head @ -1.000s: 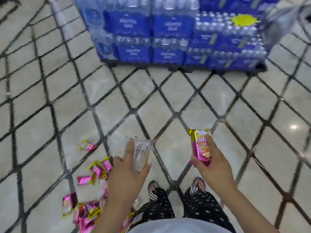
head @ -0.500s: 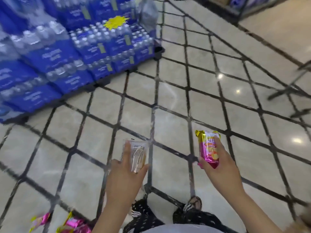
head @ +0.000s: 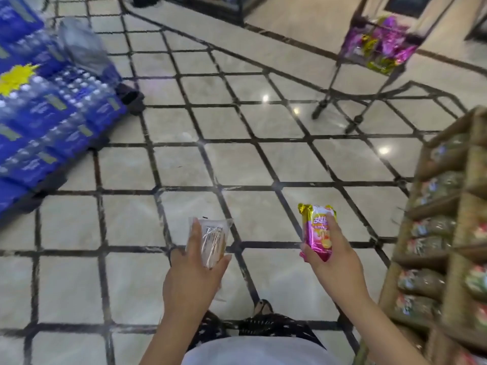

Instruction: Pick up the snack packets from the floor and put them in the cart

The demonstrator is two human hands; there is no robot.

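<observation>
Lower centre of frame: left hand (head: 195, 272), grip grasping a clear snack packet (head: 214, 239). To its right: right hand (head: 334, 259), grip grasping an upright pink-and-gold snack packet (head: 316, 230). Upper right, well apart: cart (head: 330, 84) with purple packets (head: 387, 46) inside, on tiled floor (head: 237, 164).

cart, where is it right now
In the head view the cart stands at the upper right, across the tiled floor from the right hand, beyond the wooden shelf at the right edge; pink packets lie in its basket.
</observation>
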